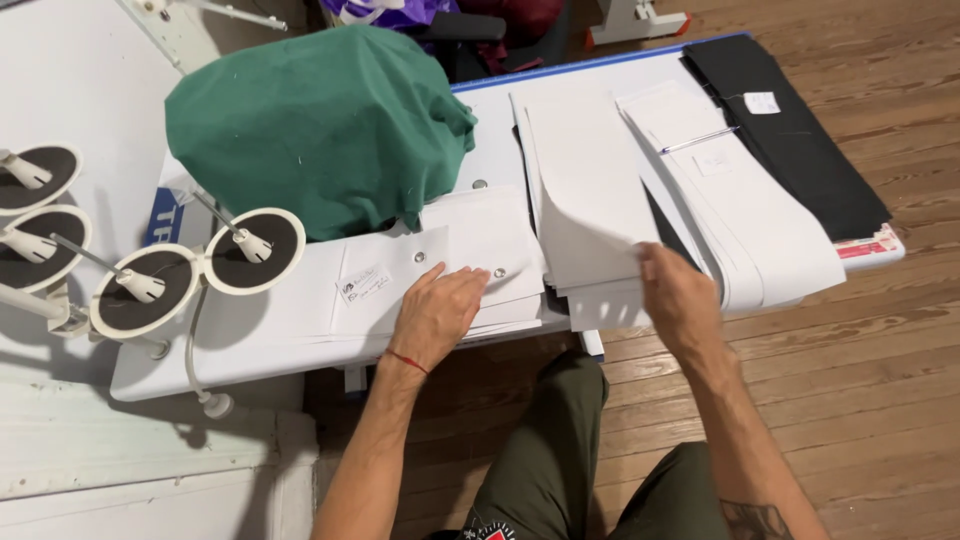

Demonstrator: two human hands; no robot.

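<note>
The right hand (pixel 678 297) pinches the near edge of a white fabric piece (pixel 590 205) lifted off the middle stack (pixel 605 300) on the white table (pixel 250 350). The left hand (pixel 437 315) lies flat, fingers spread, on another white stack (pixel 480 245) beside a green cloth cover (pixel 320 125).

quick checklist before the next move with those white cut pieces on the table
1. Left hand flat on the near white stack, pinning it: ok.
2. Right hand pinching the top white piece at its lower edge: ok.
3. Only one layer lifted: cannot tell.
4. Pen lies on the right white stack, apart from the lifted piece: ok.
5. Green cover overlaps the near stack's far edge: not ok.
6. Black fabric lies aside at the table's far right: ok.
</note>
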